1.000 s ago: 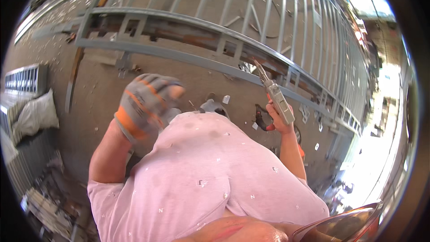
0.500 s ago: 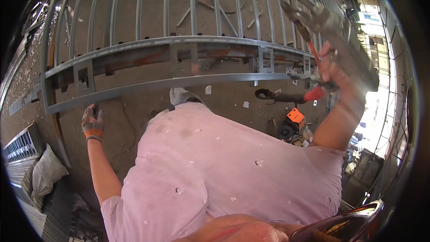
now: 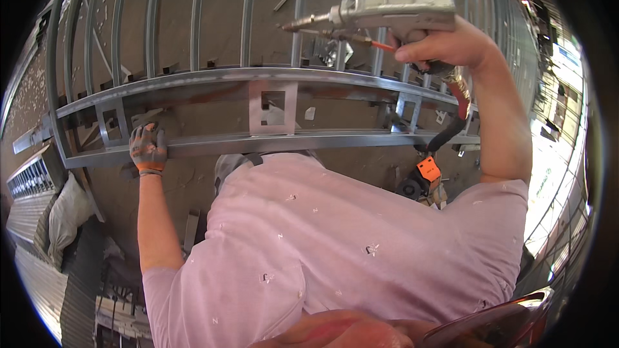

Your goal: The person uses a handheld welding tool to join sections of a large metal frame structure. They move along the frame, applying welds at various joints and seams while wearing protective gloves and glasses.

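Observation:
In my bare right hand (image 3: 454, 46) is a grey handheld welding gun (image 3: 400, 9), raised over the far rail with its nozzle pointing left. A thin feed tube with an orange section runs below the barrel, and a dark hose (image 3: 448, 134) hangs from the handle. My left hand (image 3: 149, 149), in a grey and orange glove, has its fingers curled over the near metal rail (image 3: 238, 145) towards its left end. Between this rail and the far rail (image 3: 213, 77) stand short plates, one a bright plate with a square cut-out (image 3: 291, 111). The tip touches nothing.
Several upright metal bars (image 3: 246, 13) extend away from the far rail. A white sack (image 3: 67, 212) lies at the left beside corrugated metal (image 3: 32, 219). On the floor at right sits an orange and black object (image 3: 427, 169). Metal offcuts and scraps lie about.
My right hand has swung the welding gun from the upper right to a level pose, nozzle left. My left hand has moved up from below the near rail and taken hold of it.

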Action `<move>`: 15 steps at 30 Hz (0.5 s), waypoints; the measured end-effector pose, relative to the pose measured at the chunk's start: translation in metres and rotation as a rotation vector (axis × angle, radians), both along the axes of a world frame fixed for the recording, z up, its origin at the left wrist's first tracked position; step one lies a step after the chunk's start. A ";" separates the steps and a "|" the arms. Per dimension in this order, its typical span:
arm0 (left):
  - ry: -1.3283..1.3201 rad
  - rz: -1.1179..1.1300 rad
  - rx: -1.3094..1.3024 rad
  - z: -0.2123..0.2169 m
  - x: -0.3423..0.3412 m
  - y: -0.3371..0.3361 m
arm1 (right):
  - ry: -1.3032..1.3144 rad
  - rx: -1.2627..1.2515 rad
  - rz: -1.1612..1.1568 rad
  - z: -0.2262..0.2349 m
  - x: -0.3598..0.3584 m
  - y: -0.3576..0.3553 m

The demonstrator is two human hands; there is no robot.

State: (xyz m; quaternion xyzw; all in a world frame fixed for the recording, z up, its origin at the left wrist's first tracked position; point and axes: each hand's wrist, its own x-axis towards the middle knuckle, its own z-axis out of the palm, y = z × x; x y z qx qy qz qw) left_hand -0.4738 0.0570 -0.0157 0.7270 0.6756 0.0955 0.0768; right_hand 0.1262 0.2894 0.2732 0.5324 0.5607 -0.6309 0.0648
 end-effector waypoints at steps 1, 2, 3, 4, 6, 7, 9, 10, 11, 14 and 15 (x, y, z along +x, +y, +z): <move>-0.022 -0.007 -0.021 0.001 0.004 0.003 | -0.036 -0.015 -0.058 -0.016 -0.005 -0.001; -0.026 0.000 -0.054 0.004 0.004 0.005 | -0.057 -0.081 -0.050 -0.033 -0.010 0.006; -0.029 0.006 -0.087 0.006 0.005 0.006 | -0.030 -0.133 -0.045 -0.049 -0.013 0.011; -0.033 0.011 -0.120 0.008 0.006 0.007 | -0.003 -0.185 -0.041 -0.064 -0.016 0.015; -0.008 0.013 -0.119 0.013 0.007 0.007 | 0.007 -0.220 0.018 -0.085 -0.032 0.024; -0.006 0.024 -0.138 0.015 0.007 0.007 | 0.011 -0.238 0.045 -0.095 -0.039 0.028; -0.024 0.030 -0.134 0.019 0.013 0.010 | 0.007 -0.295 0.069 -0.115 -0.046 0.033; -0.031 0.027 -0.136 0.019 0.013 0.011 | 0.004 -0.324 0.080 -0.124 -0.050 0.036; -0.031 0.030 -0.136 0.019 0.013 0.012 | 0.003 -0.322 0.122 -0.131 -0.056 0.041; -0.025 0.026 -0.140 0.021 0.014 0.014 | 0.046 -0.275 0.057 -0.134 -0.071 0.046; -0.023 0.031 -0.151 0.022 0.014 0.013 | 0.080 -0.302 0.027 -0.129 -0.080 0.052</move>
